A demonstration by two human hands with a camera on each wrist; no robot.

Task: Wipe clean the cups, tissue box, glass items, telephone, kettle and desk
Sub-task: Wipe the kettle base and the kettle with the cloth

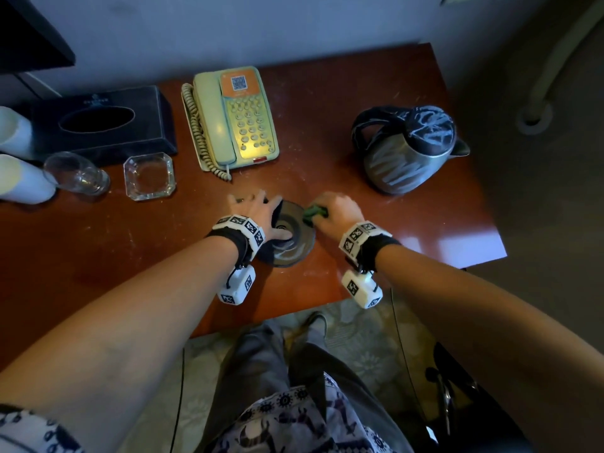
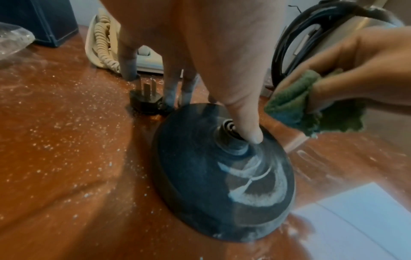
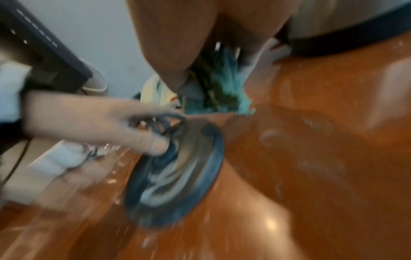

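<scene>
L hand [image 1: 258,212] is spread flat, fingers straight, thumb pressed down by the centre connector of the kettle base [image 1: 287,235]. My guess: it pins the disc so it won't slide while wiped. R hand [image 1: 336,210] grips a bunched green cloth [image 1: 314,213] in curled fingers, right at the base's far rim, touching or nearly so; can't tell which.

The base sits near the front-middle of the worktop [image 1: 114,243]; its plug [image 2: 145,100] lies prongs-up just behind it. White smears across the disc, pale specks over the wood, so neither looks done yet.

Kettle [image 1: 405,148] stands off its base, back-right, streaked white too, prob. lifted off so both parts can be reached. Telephone [image 1: 233,117] is at back-centre, w/ an orange label carrying a QR code; text on it is too small to read. Tissue box [image 1: 101,120] is back-left, w/ a faint logo & lettering on the lid, not legible. In front of it are a glass ashtray [image 1: 148,176] and a glass [image 1: 76,173] lying on its side; white cups [image 1: 19,158] at the far left edge.
</scene>
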